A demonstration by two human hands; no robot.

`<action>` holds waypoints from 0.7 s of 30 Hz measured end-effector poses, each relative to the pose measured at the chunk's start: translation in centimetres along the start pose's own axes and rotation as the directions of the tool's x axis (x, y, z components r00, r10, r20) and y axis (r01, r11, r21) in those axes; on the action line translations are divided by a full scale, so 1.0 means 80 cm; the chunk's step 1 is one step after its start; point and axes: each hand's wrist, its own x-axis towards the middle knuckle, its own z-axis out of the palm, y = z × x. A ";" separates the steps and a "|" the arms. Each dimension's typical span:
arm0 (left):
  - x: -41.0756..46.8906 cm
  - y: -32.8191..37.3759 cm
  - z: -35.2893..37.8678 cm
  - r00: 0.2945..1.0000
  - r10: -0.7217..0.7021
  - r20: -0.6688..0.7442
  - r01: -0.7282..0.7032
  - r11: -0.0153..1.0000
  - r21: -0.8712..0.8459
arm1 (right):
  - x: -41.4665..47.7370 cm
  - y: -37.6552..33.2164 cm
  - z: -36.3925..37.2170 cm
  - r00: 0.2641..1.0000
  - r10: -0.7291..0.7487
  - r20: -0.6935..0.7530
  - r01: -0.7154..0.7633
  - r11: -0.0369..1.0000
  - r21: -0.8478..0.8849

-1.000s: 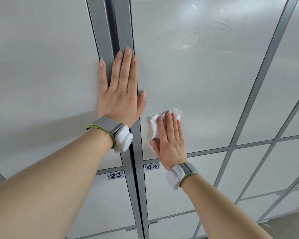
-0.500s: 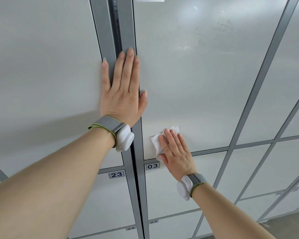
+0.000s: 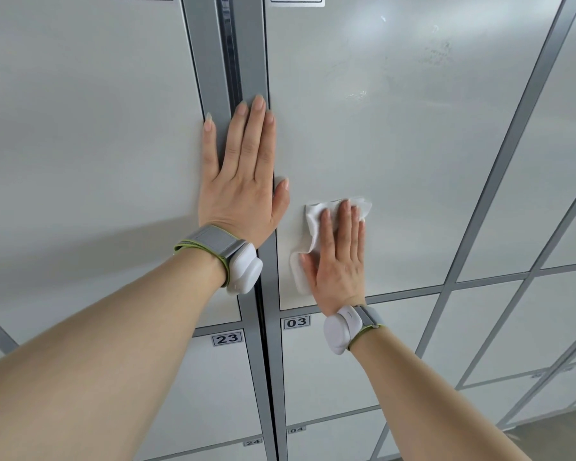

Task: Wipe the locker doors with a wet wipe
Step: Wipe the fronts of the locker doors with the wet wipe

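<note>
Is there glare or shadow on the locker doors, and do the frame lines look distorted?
Head view: a soft glare patch on the right door, above the wet wipe; a dim shadow band on the left door beside the left forearm; the frame bars lean and fan out, wide-lens distortion.

We log the locker door (image 3: 413,168) around the right hand (image 3: 341,264) as smooth pale grey sheet with a semi-gloss finish, painted metal by the look. Well above its fingertips (image 3: 346,209) the sheen breaks into dull smears (image 3: 356,94) and a speckled patch (image 3: 441,53). The wet wipe (image 3: 310,227) under those fingers is white, soft, crumpled cloth, matt. The frame strip (image 3: 210,61) under the left hand (image 3: 243,191) fingers is darker grey with a satin finish, metal-looking. We note the wrist straps (image 3: 210,241) as grey woven cloth with green edging, and their pods (image 3: 245,269) as white smooth plastic with a slight gloss.
</note>
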 end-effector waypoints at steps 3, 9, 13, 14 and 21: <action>0.000 0.000 0.000 1.000 -0.001 0.004 0.001 1.000 -0.003 | -0.010 -0.005 0.005 1.000 -0.031 -0.003 0.031 0.999 0.008; 0.000 -0.001 -0.002 1.000 0.006 0.012 -0.006 1.000 -0.014 | -0.042 -0.005 0.016 0.985 -0.156 0.068 0.159 0.986 -0.043; -0.001 -0.001 -0.005 1.000 0.014 0.019 -0.013 0.999 -0.036 | -0.062 -0.001 0.014 0.974 -0.195 0.113 0.206 0.974 -0.092; -0.001 -0.001 -0.005 1.000 0.018 0.023 -0.017 0.999 -0.038 | -0.066 0.001 0.012 0.971 -0.207 0.116 0.219 0.970 -0.102; -0.002 -0.004 -0.007 0.998 0.042 0.035 -0.040 0.996 -0.075 | -0.083 0.022 0.001 0.960 -0.229 0.160 0.254 0.953 -0.163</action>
